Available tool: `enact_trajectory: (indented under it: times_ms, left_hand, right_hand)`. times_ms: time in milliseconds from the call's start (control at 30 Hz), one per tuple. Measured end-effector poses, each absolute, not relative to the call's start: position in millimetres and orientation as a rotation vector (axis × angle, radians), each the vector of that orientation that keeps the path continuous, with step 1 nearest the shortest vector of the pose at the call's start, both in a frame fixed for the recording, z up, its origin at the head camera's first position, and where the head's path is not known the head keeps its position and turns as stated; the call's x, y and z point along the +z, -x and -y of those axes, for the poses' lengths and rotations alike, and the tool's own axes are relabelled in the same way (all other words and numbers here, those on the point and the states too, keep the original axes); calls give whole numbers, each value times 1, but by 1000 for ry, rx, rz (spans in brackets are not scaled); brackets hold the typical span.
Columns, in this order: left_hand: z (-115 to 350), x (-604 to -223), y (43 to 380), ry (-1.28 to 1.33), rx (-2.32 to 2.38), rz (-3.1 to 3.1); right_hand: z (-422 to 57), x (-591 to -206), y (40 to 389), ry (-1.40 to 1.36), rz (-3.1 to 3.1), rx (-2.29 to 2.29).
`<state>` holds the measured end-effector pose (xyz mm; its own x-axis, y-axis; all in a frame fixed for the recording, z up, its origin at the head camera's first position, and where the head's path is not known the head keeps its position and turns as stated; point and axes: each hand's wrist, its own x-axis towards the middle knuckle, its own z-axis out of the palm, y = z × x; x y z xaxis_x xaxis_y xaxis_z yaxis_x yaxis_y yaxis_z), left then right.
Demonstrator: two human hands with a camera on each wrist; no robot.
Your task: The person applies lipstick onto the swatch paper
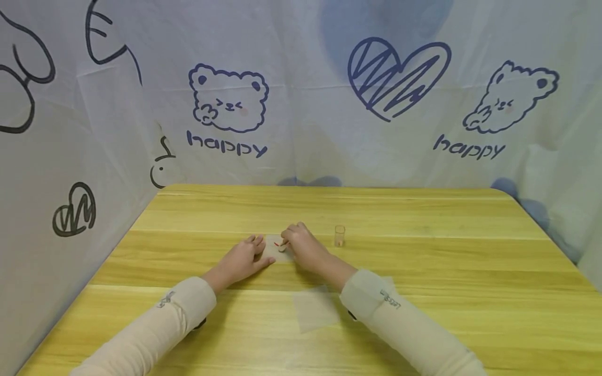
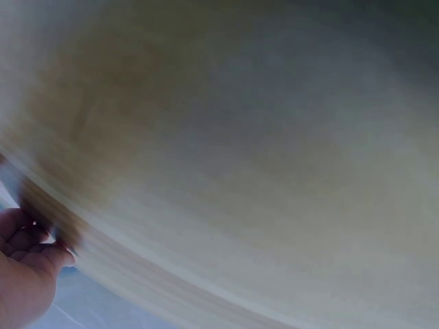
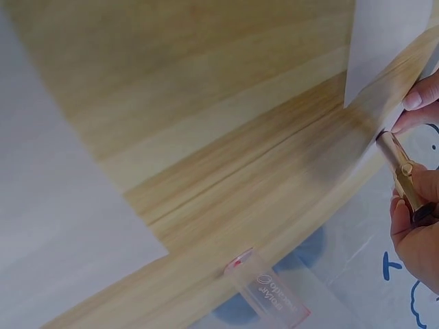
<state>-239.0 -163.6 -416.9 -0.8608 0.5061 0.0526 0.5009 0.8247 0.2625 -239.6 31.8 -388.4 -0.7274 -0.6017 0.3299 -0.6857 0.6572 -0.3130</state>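
Observation:
A small pale sheet of paper (image 1: 271, 255) lies on the wooden table between the two hands. My left hand (image 1: 242, 259) rests at its left side, thumb extended onto the sheet. In the left wrist view only part of this left hand (image 2: 31, 264) shows, at the lower left edge. My right hand (image 1: 304, 246) pinches a small gold-and-tan tool (image 3: 405, 175) with a round knob and a black end. Its tip points down at the paper, close to the left fingertips (image 3: 420, 96). A short red line (image 1: 277, 244) shows beside the tool in the head view; I cannot tell the tool's exact kind.
A small clear plastic case (image 1: 340, 236) with printed lettering stands right of the right hand. Another thin pale sheet (image 1: 316, 309) lies nearer the front, and a further sheet (image 1: 389, 282) is partly hidden under the right sleeve. White drapes with drawings (image 1: 291, 104) hang behind the table (image 1: 451, 261).

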Motion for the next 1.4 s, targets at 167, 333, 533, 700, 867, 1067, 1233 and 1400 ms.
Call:
enact_trajectory:
  times_ms: [167, 333, 533, 700, 867, 1067, 1233, 1400]
  left_hand:
    - [164, -416, 238, -821, 429, -2980]
    - [164, -417, 237, -814, 434, -2976]
    - [163, -417, 238, -819, 425, -2983]
    - [163, -417, 239, -807, 421, -2983]
    - [163, -416, 238, -806, 432, -2986]
    - [162, -417, 235, -805, 478, -2992]
    - [162, -418, 234, -797, 516, -3012]
    - [162, -417, 234, -809, 492, -3005]
  right_hand:
    - [-33, -389, 238, -1055, 2682, 640]
    - [-34, -388, 238, -1061, 2684, 620]
    - [-35, -387, 236, -1052, 2699, 598]
    - [-36, -386, 234, -1039, 2710, 585]
    - [-37, -386, 234, -1036, 2711, 591]
    - [-36, -385, 233, -1044, 2722, 589]
    - [-36, -386, 233, -1042, 2729, 598]
    - [-37, -385, 233, -1037, 2727, 598]
